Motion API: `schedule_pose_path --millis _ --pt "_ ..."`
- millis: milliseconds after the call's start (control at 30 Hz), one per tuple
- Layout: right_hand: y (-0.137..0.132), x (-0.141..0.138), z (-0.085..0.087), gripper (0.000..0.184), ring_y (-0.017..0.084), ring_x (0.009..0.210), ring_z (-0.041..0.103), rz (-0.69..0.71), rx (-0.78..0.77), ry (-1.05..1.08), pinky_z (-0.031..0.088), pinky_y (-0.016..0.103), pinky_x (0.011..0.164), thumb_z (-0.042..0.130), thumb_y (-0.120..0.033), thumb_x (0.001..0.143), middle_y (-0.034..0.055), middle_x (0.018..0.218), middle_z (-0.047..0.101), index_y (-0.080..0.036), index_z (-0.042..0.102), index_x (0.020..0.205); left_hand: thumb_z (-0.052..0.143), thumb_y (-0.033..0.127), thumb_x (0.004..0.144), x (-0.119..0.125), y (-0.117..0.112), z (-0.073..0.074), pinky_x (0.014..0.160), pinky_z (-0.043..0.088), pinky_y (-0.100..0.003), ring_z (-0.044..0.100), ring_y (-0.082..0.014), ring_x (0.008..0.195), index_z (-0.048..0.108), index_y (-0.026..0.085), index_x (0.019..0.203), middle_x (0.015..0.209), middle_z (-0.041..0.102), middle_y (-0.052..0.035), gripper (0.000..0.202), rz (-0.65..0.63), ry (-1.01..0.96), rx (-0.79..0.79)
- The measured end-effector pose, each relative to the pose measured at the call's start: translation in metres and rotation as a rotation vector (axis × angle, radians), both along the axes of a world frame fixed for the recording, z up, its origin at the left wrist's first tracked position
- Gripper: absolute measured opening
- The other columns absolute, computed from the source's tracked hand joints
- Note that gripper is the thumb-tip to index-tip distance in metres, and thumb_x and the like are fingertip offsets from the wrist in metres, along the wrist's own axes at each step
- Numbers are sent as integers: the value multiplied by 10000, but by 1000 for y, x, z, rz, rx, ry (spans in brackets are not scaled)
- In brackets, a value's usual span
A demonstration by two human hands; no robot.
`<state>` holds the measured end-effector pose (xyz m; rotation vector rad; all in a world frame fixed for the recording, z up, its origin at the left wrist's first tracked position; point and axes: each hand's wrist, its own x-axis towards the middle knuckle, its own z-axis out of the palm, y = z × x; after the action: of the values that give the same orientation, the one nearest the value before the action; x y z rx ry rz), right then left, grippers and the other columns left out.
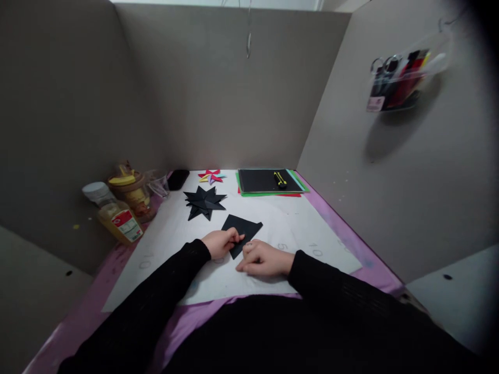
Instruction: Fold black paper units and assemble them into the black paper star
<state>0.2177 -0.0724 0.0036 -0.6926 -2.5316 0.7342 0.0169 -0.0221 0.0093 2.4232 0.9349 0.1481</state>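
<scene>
A small piece of black paper lies on the white sheet in front of me, with straight edges and a small raised fold at its far right corner. My left hand rests on its left side, fingers curled and pressing on the paper. At the near right edge is my right hand, closed, thumb and forefinger together by the paper's near corner. That hand covers part of the edge, so its exact hold is hidden. Beyond the hands sits a many-pointed black paper star.
A small multicoloured paper star lies farther back. A yellow-and-black cutter rests on stacked coloured sheets. At left stand a glue bottle, a brown cup and a clear cup near a black phone. Grey panels enclose the table.
</scene>
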Motion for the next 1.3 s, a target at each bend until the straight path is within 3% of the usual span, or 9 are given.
schedule_pose_path --millis 100,200,367,567,667,767,933,1167,1300 --pt "16 9 -2 249 141 740 574 -336 -178 234 438 273 707 454 -242 848 42 792 622 -158 688 871 446 97 767 -2 -1 -1 782 441 -261 603 -151 978 408 231 940 1189 612 -15 222 20 -25 23" --pt "34 18 -2 217 171 869 562 -645 -74 287 437 317 803 471 -171 810 59 894 617 -172 661 914 477 98 742 -3 0 -2 780 444 -267 605 -149 940 421 230 1003 1301 523 -31 299 26 -94 14" --pt "56 22 3 353 243 1163 413 -435 52 4 337 416 972 596 -162 714 122 1169 522 -173 608 1066 528 156 715 -5 1 -5 591 438 -262 546 -95 593 455 213 1058 1362 448 -82 355 86 -112 26" --pt "59 19 3 111 240 1196 404 -278 -2 -17 330 400 980 683 -198 668 98 1165 540 -176 619 756 512 197 758 -9 -4 -2 606 448 -251 507 -72 537 564 187 891 1227 573 -68 143 255 -254 135" --pt "58 23 5 46 225 1154 444 -342 104 138 335 411 969 640 -186 715 74 1106 581 -189 596 725 479 297 804 -10 -2 1 609 457 -253 549 -107 598 581 184 829 982 665 -48 155 568 -417 216" --pt "58 28 6 34 226 1081 489 -463 287 270 338 446 950 601 -185 752 74 1033 606 -195 582 725 529 398 770 -7 1 -1 589 471 -255 610 -160 713 569 171 825 830 652 -50 237 725 -605 35" --pt "57 28 5 41 254 1111 461 -512 467 258 268 515 992 596 -197 758 70 1055 596 -206 581 722 650 401 691 4 -2 -8 608 489 -264 651 -179 727 518 135 1003 809 661 -73 431 632 -856 -475" --pt "52 21 8 71 257 1191 380 -521 453 251 301 478 1006 552 -206 794 68 1159 534 -213 592 736 666 351 668 8 -8 -6 562 443 -231 645 -174 654 567 137 1016 699 689 -42 420 619 -842 -304" --pt "52 18 9 277 269 1281 269 -711 474 380 240 493 1046 553 -247 792 112 1322 387 -199 533 1064 674 389 651 7 -3 -3 596 460 -238 669 -207 761 606 129 859 728 701 -77 339 779 -942 -377"
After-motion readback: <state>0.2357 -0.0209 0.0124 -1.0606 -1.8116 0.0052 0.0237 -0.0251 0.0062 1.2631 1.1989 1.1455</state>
